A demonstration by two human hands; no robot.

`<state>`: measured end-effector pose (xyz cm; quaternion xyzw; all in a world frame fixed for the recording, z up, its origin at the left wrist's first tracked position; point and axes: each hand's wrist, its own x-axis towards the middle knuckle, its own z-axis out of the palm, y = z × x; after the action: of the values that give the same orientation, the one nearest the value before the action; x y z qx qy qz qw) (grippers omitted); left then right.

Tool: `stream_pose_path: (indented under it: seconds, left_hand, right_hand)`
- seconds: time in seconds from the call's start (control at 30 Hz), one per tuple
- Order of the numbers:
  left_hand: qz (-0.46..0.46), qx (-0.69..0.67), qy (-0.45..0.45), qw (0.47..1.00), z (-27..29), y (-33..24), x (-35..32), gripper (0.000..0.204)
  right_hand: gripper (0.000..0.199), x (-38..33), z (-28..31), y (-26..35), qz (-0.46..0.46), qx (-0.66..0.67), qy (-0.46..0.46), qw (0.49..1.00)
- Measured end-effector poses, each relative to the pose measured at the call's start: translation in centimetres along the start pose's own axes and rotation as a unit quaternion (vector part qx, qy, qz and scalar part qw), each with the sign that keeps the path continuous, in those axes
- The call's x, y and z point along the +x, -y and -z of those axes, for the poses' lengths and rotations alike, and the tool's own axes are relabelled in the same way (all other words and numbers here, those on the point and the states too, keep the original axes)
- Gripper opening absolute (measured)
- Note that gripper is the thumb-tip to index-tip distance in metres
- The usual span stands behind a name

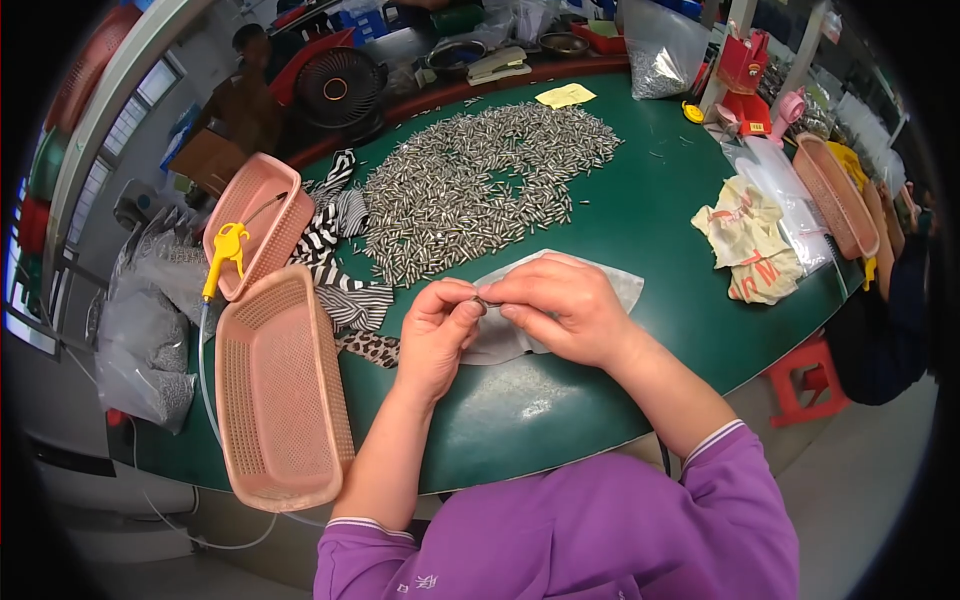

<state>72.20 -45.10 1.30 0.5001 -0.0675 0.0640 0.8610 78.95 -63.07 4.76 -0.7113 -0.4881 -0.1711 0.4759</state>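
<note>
Both hands meet over the green table (600,250), the left hand (437,335) and right hand (556,308) pinching together on one small metal pin (483,301) held between their fingertips. Directly under the grip lies a pale cloth (612,282). Just beyond the grip spreads a wide heap of metal pins (480,180). To the left of the grip, a striped fabric (345,285) lies beside two pink plastic baskets (280,400), the farther one holding a yellow air blow gun (225,255). Far right of the grip sits a crumpled printed rag (750,250).
</note>
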Motion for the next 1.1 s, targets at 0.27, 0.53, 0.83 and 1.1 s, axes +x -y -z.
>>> stream_pose_path:
  seconds: [0.27, 0.53, 0.83, 1.1]
  left_hand:
    - [0.005, 0.035, 0.023, 0.999, 0.7, 0.3, 0.0, 0.006]
    - [-0.007, 0.007, 0.006, 1.0, -0.1, -0.3, 0.1, 0.006]
    - [-0.01, 0.016, 0.0, 1.0, 0.1, 0.0, 0.1, 0.007]
    - [-0.005, 0.017, -0.01, 1.0, 0.2, 0.1, -0.1, 0.007]
  right_hand:
    - [0.018, 0.1, 0.3, 0.4, -0.007, -0.036, 0.018, 0.999]
    - [0.021, -0.2, 0.1, 0.2, -0.049, 0.037, 0.001, 0.998]
    - [0.022, -0.2, 0.0, 0.3, -0.07, 0.054, 0.034, 0.995]
    - [0.022, -0.2, -0.1, 0.4, -0.086, 0.059, 0.043, 0.994]
